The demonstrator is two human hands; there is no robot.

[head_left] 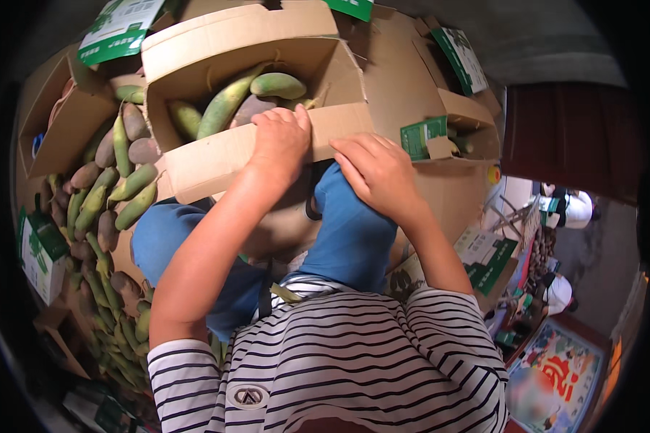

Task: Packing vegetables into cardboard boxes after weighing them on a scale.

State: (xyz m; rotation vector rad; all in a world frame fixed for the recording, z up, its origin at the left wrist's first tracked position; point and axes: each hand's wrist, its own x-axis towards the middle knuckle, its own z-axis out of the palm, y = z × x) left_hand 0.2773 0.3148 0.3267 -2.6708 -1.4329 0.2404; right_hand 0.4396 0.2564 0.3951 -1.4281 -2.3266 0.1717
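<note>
An open cardboard box point(339, 72) stands in front of my knees, with a few long green fruits point(224, 105) and a brownish-purple one point(253, 108) inside. Over the upper edge of its near flap point(217, 162) my left hand point(278, 141) is bent, gripping the cardboard. My right hand point(375, 169) closes on the right part of the same flap, just above my right knee. Its fingertips rest on the cardboard, and its underside is hidden. Neither hand touches the fruit.
A large heap of green and brown-purple fruits point(108, 289) spreads along the left. Other cardboard boxes stand at the left point(50, 115) and right point(469, 119). Green-and-white printed cartons point(43, 249) lie around. At the far right, people in white point(578, 209) are near a dark door point(570, 137).
</note>
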